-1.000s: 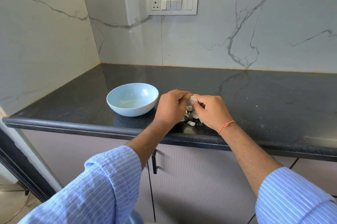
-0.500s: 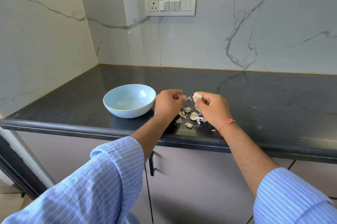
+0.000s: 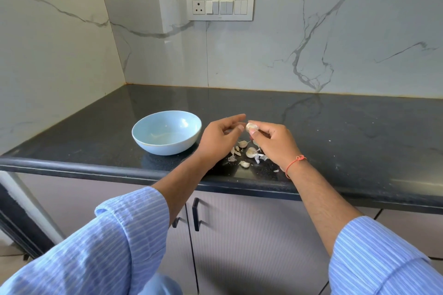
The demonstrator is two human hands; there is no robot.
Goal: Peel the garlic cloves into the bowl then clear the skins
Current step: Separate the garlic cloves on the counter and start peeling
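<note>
Head view: your right hand [image 3: 273, 143] is raised just above the black speckled stone counter [image 3: 335, 126], its thumb and fingertips pinching a small pale garlic clove [image 3: 251, 126]. Your left hand [image 3: 219, 138] sits just beside it, fingers loosely extended and relaxed, the index finger reaching toward the clove; whether it touches the clove, you cannot tell, and it grips nothing. Below and between your hands, loose whitish garlic cloves [image 3: 250, 152] and thin papery skins [image 3: 260, 157] lie scattered on the counter near its front edge. To the left of your left hand stands the round light-blue bowl [image 3: 143, 136], upright on the counter and apart from the cloves. A thin orange thread band [image 3: 296, 161] circles your right wrist. Both forearms come out of pale blue striped sleeves [image 3: 383, 258].
</note>
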